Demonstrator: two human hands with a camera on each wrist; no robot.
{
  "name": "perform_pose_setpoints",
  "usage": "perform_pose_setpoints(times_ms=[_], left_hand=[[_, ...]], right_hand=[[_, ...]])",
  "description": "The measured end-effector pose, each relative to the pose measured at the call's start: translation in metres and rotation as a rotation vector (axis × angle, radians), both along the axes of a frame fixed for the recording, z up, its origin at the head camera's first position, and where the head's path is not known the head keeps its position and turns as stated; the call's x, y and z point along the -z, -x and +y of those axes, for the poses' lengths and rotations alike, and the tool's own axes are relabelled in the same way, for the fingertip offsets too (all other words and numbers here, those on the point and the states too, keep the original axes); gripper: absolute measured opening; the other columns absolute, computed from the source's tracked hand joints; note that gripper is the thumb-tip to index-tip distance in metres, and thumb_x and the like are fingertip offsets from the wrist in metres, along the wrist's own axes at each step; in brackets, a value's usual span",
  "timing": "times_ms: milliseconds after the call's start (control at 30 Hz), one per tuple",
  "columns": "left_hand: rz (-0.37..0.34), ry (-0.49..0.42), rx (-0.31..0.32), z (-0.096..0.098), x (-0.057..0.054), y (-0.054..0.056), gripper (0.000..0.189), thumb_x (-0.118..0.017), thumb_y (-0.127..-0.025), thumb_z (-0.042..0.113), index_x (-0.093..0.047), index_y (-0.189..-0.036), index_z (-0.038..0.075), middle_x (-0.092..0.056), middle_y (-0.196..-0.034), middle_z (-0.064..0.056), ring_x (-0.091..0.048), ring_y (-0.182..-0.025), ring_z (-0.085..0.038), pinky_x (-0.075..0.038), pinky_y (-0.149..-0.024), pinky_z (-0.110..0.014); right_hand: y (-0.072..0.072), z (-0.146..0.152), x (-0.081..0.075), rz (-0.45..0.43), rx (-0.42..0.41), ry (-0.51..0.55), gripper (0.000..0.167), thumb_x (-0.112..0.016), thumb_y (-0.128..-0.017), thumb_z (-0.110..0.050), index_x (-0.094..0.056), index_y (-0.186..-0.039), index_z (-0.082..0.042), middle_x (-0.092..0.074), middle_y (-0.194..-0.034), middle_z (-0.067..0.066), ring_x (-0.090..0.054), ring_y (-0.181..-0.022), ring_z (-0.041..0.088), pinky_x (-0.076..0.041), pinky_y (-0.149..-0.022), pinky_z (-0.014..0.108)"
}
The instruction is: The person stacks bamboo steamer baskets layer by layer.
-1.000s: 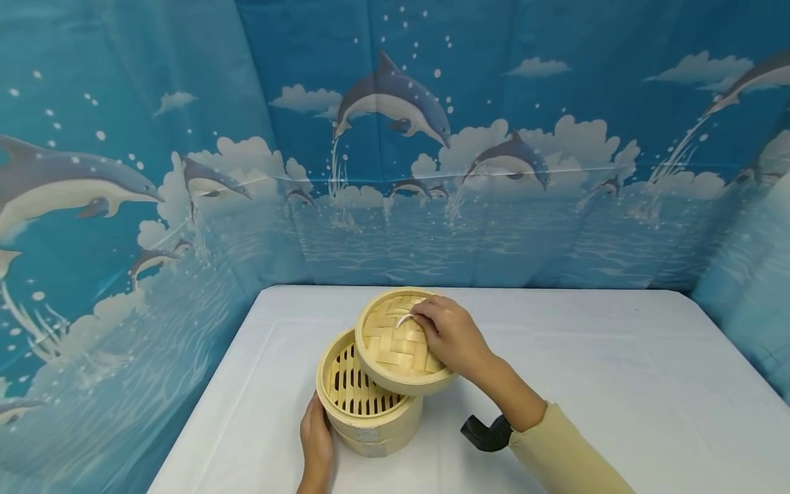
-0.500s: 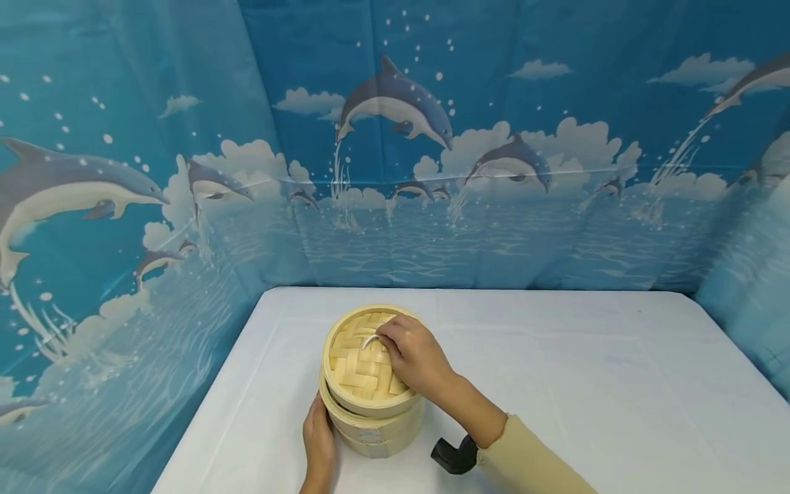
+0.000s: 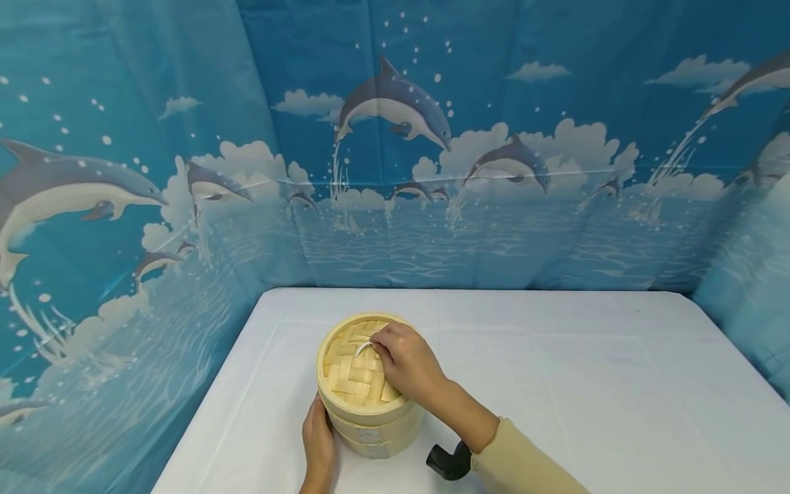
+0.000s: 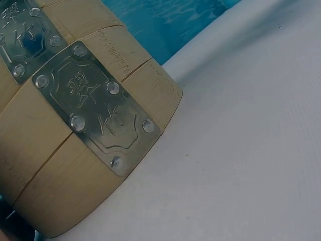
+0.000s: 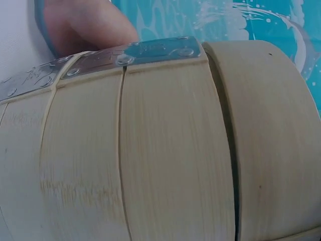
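A round bamboo steamer (image 3: 374, 433) of stacked tiers stands on the white table. Its woven lid (image 3: 352, 374) lies over the top tier; in the right wrist view a narrow dark gap runs between the lid's band (image 5: 276, 135) and the tier (image 5: 175, 135) beneath. My right hand (image 3: 404, 362) pinches the white loop handle (image 3: 364, 347) at the lid's middle. Low on the left side, my left hand (image 3: 319, 442) holds the steamer's wall, its fingers partly hidden. Riveted metal plates (image 4: 98, 108) join the tiers in the left wrist view.
White cloth (image 3: 586, 384) covers the table around the steamer. A blue dolphin-print curtain (image 3: 395, 226) hangs behind and along both sides. A bent black piece (image 3: 449, 461) shows beside the right sleeve (image 3: 531, 460).
The lid, held by my right hand, has moved left and down from the steamer's right edge, covering the slatted tier. My left hand has stayed at the side.
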State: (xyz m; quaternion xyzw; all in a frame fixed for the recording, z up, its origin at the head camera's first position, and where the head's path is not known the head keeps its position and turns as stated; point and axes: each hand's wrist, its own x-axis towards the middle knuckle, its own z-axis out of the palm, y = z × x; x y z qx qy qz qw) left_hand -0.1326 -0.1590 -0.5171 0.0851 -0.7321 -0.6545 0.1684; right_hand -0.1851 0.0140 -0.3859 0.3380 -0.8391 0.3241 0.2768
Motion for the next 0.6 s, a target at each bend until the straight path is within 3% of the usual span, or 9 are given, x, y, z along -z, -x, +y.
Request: perform_pose_setpoints(times_ms=[400,600], left_hand=[[-0.027,-0.004,-0.004,0.0,0.0003,-0.0011,0.051,-0.018,-0.103,0.026,-0.028,-0.138,-0.009,-0.027,-0.145,-0.017,-0.024,-0.133,-0.028,-0.022,-0.102,-0.01],[-0.032,0.002,0.009,0.0,-0.001,-0.0028,0.052,-0.017,-0.103,0.028,-0.028,-0.139,-0.008,-0.026,-0.146,-0.015,-0.023,-0.134,-0.026,-0.022,-0.105,-0.015]], right_hand=[[-0.0042,-0.0017,-0.0044,-0.052,-0.008,-0.036,0.008,-0.068,-0.081,0.0,-0.07,-0.087,-0.004,-0.063,-0.083,0.002,-0.06,-0.077,0.014,-0.054,-0.068,0.025],[-0.0051,0.0041,-0.004,-0.096,-0.013,-0.004,0.007,-0.068,-0.083,-0.005,-0.071,-0.089,-0.007,-0.063,-0.085,-0.002,-0.059,-0.079,0.011,-0.053,-0.069,0.024]])
